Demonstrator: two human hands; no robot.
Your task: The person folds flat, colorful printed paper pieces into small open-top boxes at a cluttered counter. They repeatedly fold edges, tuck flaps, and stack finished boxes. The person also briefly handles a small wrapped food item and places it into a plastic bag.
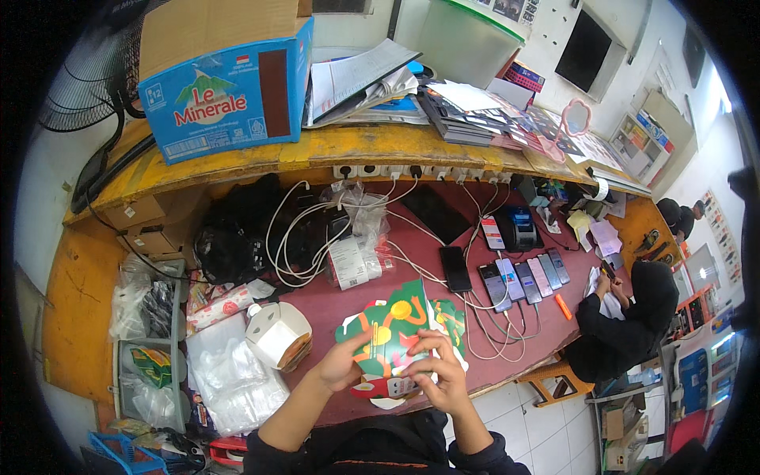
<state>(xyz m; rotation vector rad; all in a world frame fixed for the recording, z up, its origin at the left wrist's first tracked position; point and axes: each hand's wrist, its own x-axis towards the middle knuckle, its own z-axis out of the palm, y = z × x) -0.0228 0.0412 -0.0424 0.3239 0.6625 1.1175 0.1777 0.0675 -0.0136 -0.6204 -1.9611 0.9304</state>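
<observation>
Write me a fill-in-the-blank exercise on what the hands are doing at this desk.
1. The left hand and right hand together hold a stack of flat printed ____ sheets.
2. The topmost card sheet is mostly ____ in colour.
3. The row of phones lies to the person's ____ on the dark red desk.
4. The folded white carton sits nearest the ____ hand.

Missing words: card; green; right; left
</observation>
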